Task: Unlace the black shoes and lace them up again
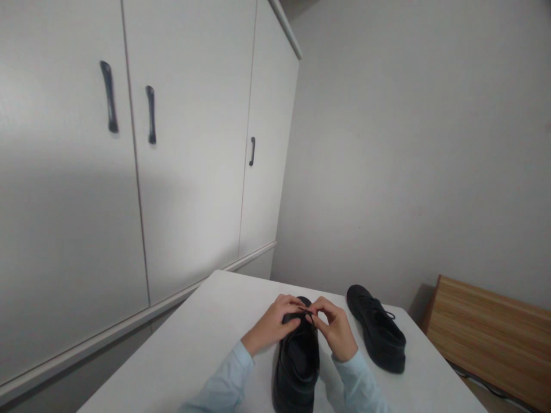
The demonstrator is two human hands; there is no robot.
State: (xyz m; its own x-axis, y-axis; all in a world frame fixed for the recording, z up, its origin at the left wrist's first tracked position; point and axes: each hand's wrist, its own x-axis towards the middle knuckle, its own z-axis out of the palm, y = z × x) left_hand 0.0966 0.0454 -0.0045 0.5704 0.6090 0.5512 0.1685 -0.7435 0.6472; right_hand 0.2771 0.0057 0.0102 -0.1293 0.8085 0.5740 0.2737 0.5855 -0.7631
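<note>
A black lace-up shoe (pixel 297 367) lies on the white table (pixel 206 338) in front of me, toe pointing away. My left hand (pixel 275 324) rests on the shoe's front and pinches a black lace (pixel 306 312) over its top. My right hand (pixel 338 330) pinches the lace from the other side, fingertips almost meeting the left hand's. A second black shoe (pixel 379 335) with tied laces lies to the right, untouched. Both my sleeves are light blue.
A tall white wardrobe (pixel 193 172) with dark handles stands at the left behind the table. A plain grey wall is ahead. A wooden board or bed frame (pixel 491 338) sits low at the right, beyond the table's edge.
</note>
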